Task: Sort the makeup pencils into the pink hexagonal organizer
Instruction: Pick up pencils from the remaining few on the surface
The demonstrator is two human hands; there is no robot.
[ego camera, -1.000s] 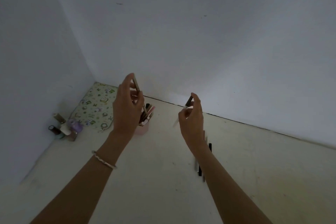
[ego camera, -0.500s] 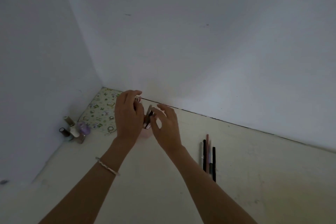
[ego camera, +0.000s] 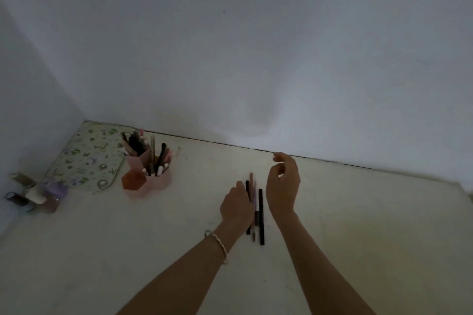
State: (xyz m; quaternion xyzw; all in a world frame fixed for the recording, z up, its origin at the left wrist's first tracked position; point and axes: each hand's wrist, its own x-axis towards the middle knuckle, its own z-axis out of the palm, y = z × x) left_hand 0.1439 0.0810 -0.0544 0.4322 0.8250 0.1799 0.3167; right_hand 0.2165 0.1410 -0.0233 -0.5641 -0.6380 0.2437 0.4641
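Observation:
The pink hexagonal organizer (ego camera: 158,181) stands left of centre on the pale table, its two rear cells full of upright makeup pencils (ego camera: 143,148) and its front-left cell showing none. Several loose pencils (ego camera: 261,215), black, brown and pinkish, lie side by side further right. My left hand (ego camera: 236,206) rests over the left side of this row, fingers curled down onto the pencils, and its grip is hidden. To the right of the row, my right hand (ego camera: 282,184) hovers with fingers loosely curved and nothing in it.
A floral pouch (ego camera: 89,158) lies flat in the back left corner behind the organizer. Several small bottles (ego camera: 33,194) cluster against the left wall. Walls close the table at the back and left.
Both hands have left the organizer, no longer holding the pencils they carried a second ago, and moved right to the loose row. The view has dropped toward the table.

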